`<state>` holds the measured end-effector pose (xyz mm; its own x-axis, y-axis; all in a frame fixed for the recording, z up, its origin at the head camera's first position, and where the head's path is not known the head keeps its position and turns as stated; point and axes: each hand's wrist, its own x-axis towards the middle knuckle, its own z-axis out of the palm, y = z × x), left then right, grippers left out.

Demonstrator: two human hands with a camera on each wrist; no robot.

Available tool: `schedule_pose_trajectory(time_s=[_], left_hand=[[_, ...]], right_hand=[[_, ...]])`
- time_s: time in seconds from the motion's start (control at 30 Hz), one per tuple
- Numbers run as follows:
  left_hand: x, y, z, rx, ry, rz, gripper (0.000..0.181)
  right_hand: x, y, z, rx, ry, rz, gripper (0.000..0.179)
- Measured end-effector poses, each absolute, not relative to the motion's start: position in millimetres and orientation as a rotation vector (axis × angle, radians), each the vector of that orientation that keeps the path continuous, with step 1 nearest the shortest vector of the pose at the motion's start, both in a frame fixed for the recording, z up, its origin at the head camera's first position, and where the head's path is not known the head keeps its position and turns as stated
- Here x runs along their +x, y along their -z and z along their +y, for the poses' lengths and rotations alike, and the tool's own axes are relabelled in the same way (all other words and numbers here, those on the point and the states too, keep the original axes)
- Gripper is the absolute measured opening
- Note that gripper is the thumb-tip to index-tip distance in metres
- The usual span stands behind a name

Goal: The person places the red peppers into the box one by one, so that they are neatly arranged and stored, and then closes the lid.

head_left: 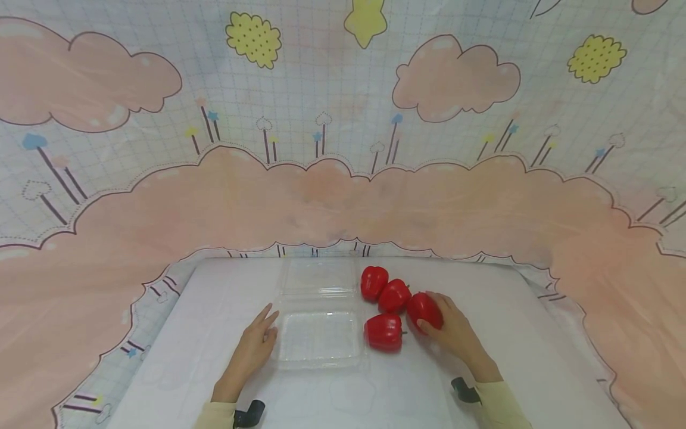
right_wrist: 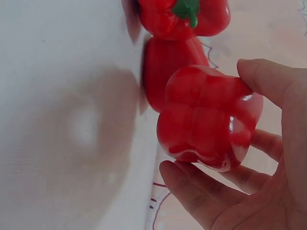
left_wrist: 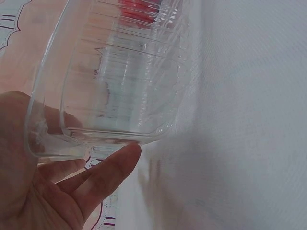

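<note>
My right hand (head_left: 455, 328) grips a red bell pepper (head_left: 424, 313) between thumb and fingers. In the right wrist view this bell pepper (right_wrist: 206, 117) is tilted and sits clear of the white table, with its shadow beside it. Three more red bell peppers lie nearby: a far one (head_left: 374, 283), a middle one (head_left: 395, 296) and a near one (head_left: 383, 332). A clear plastic clamshell box (head_left: 321, 364) lies unfolded left of them. At its left edge is my left hand (head_left: 254, 345), fingers extended; the left wrist view shows a fingertip (left_wrist: 132, 151) against the box's wall.
The hinged lid (head_left: 321, 277) lies flat behind the box's tray. Under everything is a white table (head_left: 187, 345), backed by a patterned cloth (head_left: 343, 202). A green stem (right_wrist: 187, 9) shows on one pepper in the right wrist view.
</note>
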<state>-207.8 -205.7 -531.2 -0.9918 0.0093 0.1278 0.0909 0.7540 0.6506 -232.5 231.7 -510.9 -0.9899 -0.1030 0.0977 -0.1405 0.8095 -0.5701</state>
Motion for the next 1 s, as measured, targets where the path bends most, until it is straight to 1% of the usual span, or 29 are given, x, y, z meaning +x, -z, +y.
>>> schedule_pose_trajectory(time_s=[1.0], left_hand=[[-207,531,-205,-0.055,1.040,-2.851,0.045]], right_hand=[[-228,490,218,0.272,-0.986,-2.811,0.085]])
